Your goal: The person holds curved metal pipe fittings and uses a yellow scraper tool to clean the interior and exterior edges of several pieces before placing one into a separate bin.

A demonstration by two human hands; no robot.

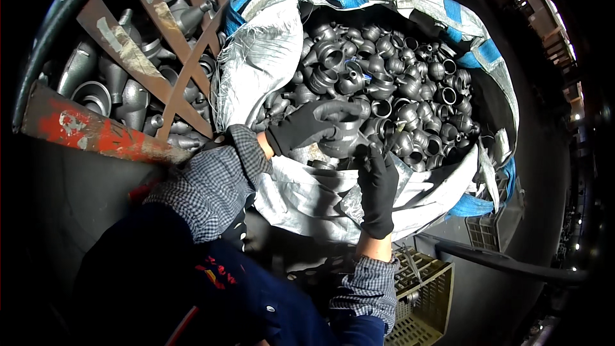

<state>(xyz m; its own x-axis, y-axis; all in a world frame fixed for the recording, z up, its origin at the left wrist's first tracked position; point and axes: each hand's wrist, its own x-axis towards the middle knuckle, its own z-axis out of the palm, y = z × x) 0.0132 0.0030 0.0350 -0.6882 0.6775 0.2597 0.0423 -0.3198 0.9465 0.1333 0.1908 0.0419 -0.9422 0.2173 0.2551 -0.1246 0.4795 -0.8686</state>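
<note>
Curled around the left side of a dark grey cast fitting (347,136) with the gloved left hand (300,128). Meeting the same fitting from its lower right with the gloved right hand (378,182), fingertips raised against it or just beside it; cannot tell whether pinching or merely steadying. More fully wrapped by the left hand than by the right, so nearer to the left. Held over the near-left part of the mouth of a white woven bag (262,57), ringed opening toward the bag's far side, body toward its near rim. Aligned, seemingly, near-to-far across the bag along the long axis, with some tilt; hard to judge exactly in so steep a view.

Just beyond, inside the bag: loose castings (410,106), similar in colour, rounded, jumbled at all angles. Directly below the hands: the bag's slack near rim, folded and crumpled, a possible snag for the right wrist. Along the bag's near-right side, a blue strap (471,205). Close against the bag's left, rusty slats (176,93) crossing before larger castings (131,99), plus a red-painted bar (96,128), likely to crowd the left arm. Low off the bag's near-right side, a yellowish plastic crate (442,298) beside the right sleeve (371,285).
</note>
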